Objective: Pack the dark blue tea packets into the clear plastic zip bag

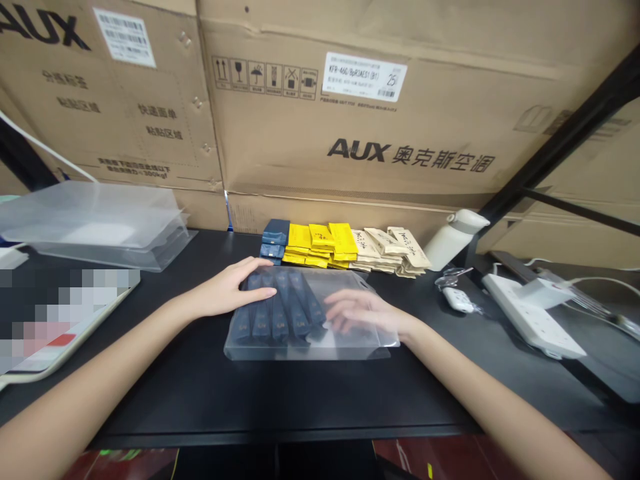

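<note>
On my feed, left hand (pixel 220 288) gripped the clear bag (pixel 320 351) at left, dark blue packets (pixel 281 317) inside; right hand (pixel 367 313) sat inside too, fingers loosely spread.

The left arm (pixel 125 363) slants in from the near left of the clear bag (pixel 305 351), its wrist almost straight. The left hand (pixel 230 289) lies palm down on the bag's far left part, thumb stretched apart from the extended fingers. The right arm (pixel 483 390) comes from the near right; the right hand (pixel 367 312) sits inside the bag's right end, blurred, fingers loosely spread and slightly bent.
</note>
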The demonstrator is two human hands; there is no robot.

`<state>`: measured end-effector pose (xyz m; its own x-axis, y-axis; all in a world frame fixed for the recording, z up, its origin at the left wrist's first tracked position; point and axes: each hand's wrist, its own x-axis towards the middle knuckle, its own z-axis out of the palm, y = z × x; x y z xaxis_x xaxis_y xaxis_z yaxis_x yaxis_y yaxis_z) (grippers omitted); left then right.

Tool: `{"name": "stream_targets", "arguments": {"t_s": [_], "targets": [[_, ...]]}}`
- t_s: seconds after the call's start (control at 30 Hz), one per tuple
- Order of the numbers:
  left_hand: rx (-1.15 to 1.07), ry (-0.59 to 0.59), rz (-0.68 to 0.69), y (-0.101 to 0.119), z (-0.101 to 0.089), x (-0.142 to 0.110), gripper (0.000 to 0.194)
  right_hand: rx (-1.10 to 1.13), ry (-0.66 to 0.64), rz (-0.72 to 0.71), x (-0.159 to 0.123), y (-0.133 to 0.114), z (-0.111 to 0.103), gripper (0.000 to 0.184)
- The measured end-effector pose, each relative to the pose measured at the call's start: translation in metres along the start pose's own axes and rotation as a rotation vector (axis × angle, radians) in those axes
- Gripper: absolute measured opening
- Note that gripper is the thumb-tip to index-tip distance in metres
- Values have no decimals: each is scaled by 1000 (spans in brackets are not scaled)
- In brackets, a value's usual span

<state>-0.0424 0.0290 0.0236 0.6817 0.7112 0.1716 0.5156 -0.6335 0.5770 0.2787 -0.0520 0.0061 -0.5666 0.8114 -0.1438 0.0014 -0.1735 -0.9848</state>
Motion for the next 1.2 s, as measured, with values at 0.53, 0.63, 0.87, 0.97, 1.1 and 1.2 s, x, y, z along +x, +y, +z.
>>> {"name": "stream_targets", "arguments": {"t_s": [0.53,0.63,0.87,0.97,1.1,1.2], "targets": [[-9,8,7,-1,1,-1,56,14,0,-5,1,1,-1,34],[-7,7,4,-1,1,-1,56,12,0,-5,1,2,-1,35],[2,6,5,-1,2,0,56,-4,12,-2,1,2,0,36],[5,0,-1,0,1,-1,56,-7,16,8,1,0,0,36],[14,0,-3,2,1,-1,57,-23,23,13,1,1,0,37],[20,0,-4,2,1,-1,58,-35,25,12,1,2,-1,37]]}}
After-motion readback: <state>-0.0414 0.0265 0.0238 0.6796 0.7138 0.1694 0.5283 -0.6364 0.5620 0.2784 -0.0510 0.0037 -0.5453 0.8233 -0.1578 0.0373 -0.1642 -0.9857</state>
